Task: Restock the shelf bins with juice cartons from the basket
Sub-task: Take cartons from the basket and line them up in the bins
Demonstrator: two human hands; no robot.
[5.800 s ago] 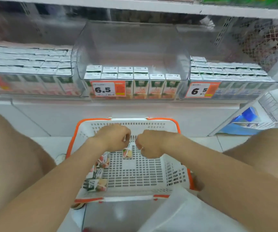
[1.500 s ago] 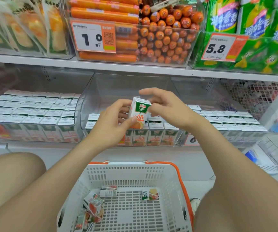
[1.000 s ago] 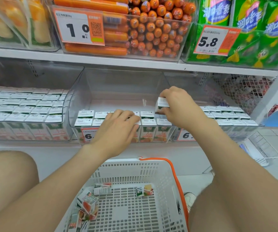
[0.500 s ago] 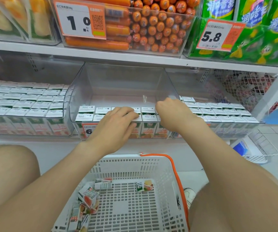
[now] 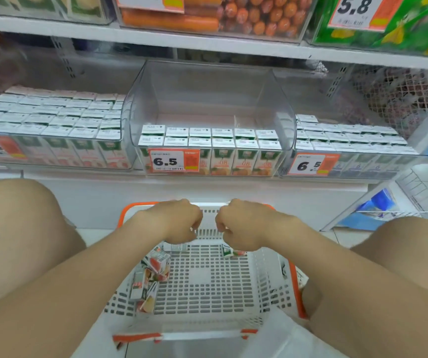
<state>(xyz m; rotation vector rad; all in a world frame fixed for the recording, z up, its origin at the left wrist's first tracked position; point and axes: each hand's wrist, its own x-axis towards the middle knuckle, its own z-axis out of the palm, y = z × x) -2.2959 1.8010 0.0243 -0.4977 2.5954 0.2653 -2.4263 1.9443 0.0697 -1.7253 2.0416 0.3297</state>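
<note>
- Loose juice cartons (image 5: 156,264) lie heaped on the basket's (image 5: 207,293) left side.
- Left hand (image 5: 174,220) and right hand (image 5: 243,226) hang above it, fingers curled under; whether they grasp anything, I cannot tell.
- The cartons look light, stiff and crushable: pinch the flat sides gently.
- The middle bin (image 5: 207,99) has room behind.

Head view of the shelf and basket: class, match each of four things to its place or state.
Column A
1. basket
2. loose cartons
3. 5.8 price tag
4. middle bin

Column B
a. at the top right of the view
b. standing on the floor
c. filled only along its front
d. in a jumbled heap, low at the left

Pairs: 1-b, 2-d, 3-a, 4-c
</note>
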